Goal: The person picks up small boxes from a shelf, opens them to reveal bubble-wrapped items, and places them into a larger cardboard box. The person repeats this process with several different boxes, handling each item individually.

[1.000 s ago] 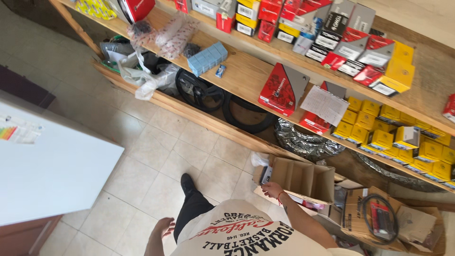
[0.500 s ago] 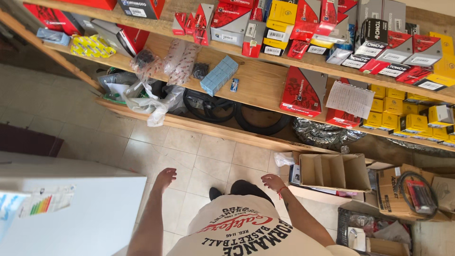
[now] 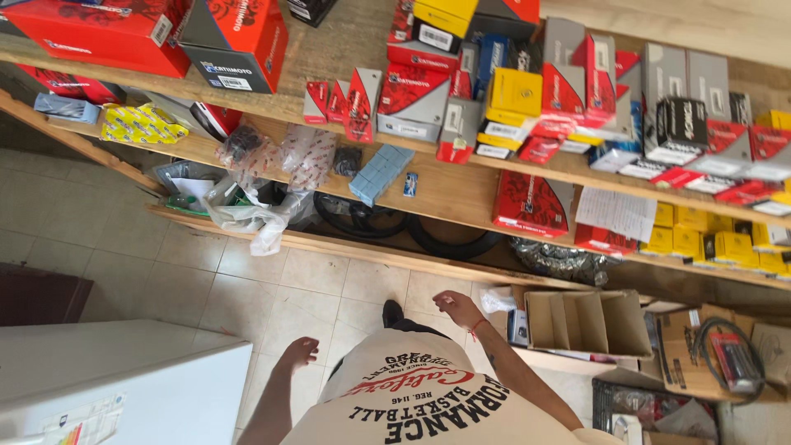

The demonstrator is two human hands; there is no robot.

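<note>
- The left hand [image 3: 297,354] is held low over the tiled floor [image 3: 247,280], empty, fingers loosely curled, beside a white counter [image 3: 124,379].
- The right hand [image 3: 456,308] is raised, empty, fingers half bent, near an open cardboard box [image 3: 589,323] below the wooden shelves [image 3: 461,194].

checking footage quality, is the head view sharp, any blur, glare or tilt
Head view: even daylight, no hard glare; shelves and boxes mostly sharp, but the frame is strongly tilted with wide-angle bending at the edges. Left hand and right hand are slightly soft, both empty. The white counter is bright, nearly washed out.
</note>
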